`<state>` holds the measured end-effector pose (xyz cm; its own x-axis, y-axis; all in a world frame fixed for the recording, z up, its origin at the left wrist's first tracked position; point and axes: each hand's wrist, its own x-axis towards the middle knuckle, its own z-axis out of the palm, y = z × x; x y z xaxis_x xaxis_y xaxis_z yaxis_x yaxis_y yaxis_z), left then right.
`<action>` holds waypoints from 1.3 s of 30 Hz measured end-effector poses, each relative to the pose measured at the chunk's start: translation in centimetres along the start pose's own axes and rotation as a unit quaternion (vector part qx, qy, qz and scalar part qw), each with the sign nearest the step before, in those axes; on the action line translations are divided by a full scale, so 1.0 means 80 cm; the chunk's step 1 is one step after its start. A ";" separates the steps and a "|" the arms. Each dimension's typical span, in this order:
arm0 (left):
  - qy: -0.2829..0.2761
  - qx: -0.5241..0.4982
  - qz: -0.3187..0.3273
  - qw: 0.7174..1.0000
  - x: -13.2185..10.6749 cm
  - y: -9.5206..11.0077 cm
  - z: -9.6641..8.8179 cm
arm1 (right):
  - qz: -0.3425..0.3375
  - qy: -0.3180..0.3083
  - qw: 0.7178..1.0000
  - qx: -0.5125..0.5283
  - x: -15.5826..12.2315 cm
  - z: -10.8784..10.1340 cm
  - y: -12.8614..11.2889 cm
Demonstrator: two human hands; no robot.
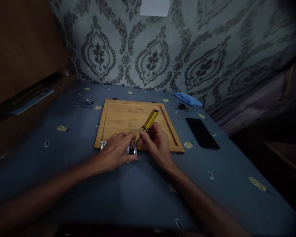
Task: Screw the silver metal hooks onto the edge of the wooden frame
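A wooden panel (pixel 130 113) with a raised frame lies flat on the blue surface. My right hand (pixel 158 141) grips a yellow-and-black screwdriver (pixel 150 121), tilted with its tip down at the panel's near edge. The tip meets a shiny metal fitting (pixel 135 151), partly covered by my fingers. Around that fitting, the thumb and fingers of my left hand (pixel 117 148) are curled, holding it at the edge. Another bit of shiny metal (pixel 103 144) shows at the near left corner, by the left wrist; whether the two are joined is hidden.
Small metal parts (pixel 86 101) lie left of the panel. To the right are a black phone (pixel 202 133), a small dark object (pixel 184 107) and a blue cloth (pixel 188 98). A patterned wall (pixel 151 59) rises behind, with a brown wooden cabinet (pixel 24 42) at the left.
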<state>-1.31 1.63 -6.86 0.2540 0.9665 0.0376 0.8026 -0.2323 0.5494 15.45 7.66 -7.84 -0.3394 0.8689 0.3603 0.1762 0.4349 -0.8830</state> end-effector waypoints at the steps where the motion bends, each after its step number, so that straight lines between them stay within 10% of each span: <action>1: 0.000 -0.002 0.000 1.000 0.000 0.000 0.000 | -0.001 0.000 1.000 0.001 0.000 0.000 0.000; 39: -0.009 0.001 -0.008 1.000 0.000 0.003 -0.003 | 0.037 -0.062 0.991 0.114 0.005 -0.001 -0.006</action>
<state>-1.25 1.62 -6.53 0.2507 0.9680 0.0130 0.8075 -0.2165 0.5487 15.31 7.84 -7.26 -0.4466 0.8545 0.2653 -0.0041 0.2946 -0.9556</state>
